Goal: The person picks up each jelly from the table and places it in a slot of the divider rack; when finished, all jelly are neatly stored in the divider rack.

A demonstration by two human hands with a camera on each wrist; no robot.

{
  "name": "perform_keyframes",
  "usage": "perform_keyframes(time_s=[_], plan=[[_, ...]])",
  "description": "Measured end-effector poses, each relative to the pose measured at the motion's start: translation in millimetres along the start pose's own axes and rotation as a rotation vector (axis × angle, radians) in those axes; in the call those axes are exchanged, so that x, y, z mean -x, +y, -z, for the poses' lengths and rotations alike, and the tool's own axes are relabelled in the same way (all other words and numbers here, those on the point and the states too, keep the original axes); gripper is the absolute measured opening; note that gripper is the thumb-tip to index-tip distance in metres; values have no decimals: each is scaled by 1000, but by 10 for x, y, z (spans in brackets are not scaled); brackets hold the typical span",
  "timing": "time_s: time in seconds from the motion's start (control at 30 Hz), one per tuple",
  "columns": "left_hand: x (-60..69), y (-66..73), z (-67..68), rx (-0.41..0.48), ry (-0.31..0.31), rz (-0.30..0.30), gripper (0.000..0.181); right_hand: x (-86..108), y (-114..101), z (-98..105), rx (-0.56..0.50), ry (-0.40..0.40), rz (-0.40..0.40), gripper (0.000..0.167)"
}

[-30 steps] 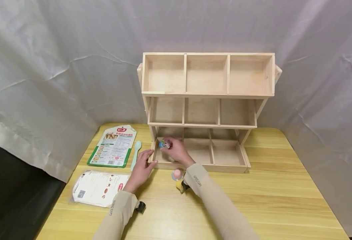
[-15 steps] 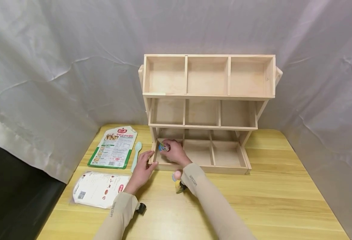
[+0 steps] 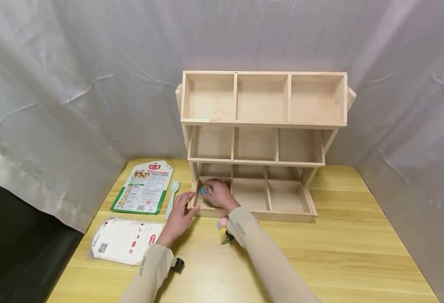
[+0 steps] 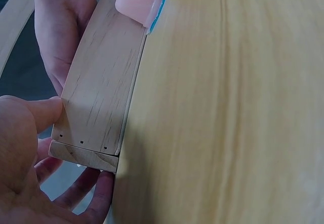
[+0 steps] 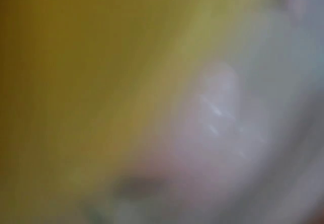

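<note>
In the head view my right hand (image 3: 219,194) holds a jelly cup with a colourful blue lid (image 3: 206,190) inside the bottom-left compartment of a wooden rack (image 3: 252,216). The fingertips are partly hidden. My left hand (image 3: 178,218) grips the left end of the rack's bottom tray; in the left wrist view its thumb (image 4: 48,111) presses the tray's edge and its fingers bend round the end. A pink jelly cup (image 4: 135,3) lies on its side by the tray's front board. Beside it a yellow cup (image 3: 224,236) sits under my right wrist. The right wrist view is blurred by yellow.
The rack has three tiers of three compartments. Left of it lie a pale green spoon (image 3: 172,198), a green-and-white food packet (image 3: 144,187) and a white packet (image 3: 127,240), all on the wooden table (image 3: 350,252). A grey curtain (image 3: 131,50) hangs behind.
My right hand has lowered slightly with the jelly cup in the compartment, and its wrist has shifted a little left. My left hand stays at the tray's corner.
</note>
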State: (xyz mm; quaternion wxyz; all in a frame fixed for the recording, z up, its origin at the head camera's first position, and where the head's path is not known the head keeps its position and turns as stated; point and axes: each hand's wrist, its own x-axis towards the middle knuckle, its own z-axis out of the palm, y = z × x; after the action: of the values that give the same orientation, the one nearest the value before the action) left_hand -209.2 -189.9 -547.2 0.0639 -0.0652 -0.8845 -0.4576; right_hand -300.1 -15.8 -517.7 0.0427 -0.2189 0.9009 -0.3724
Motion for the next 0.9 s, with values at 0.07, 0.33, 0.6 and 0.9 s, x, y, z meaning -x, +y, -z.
perform_keyframes(time_s=[0.07, 0.33, 0.6, 0.9], plan=[[0, 0, 0, -2, 2, -6, 56, 3, -8, 7, 3, -1, 2, 47], [2, -4, 4, -1, -14, 9, 56, 33, -52, 40, 2, -19, -43, 52], [-1, 10, -15, 0, -19, 7, 57, 71, -84, 118, 37, -21, -47, 57], [-1, 8, 16, 24, -44, 42, 57, 246, -129, 354, 29, -30, -7, 61]])
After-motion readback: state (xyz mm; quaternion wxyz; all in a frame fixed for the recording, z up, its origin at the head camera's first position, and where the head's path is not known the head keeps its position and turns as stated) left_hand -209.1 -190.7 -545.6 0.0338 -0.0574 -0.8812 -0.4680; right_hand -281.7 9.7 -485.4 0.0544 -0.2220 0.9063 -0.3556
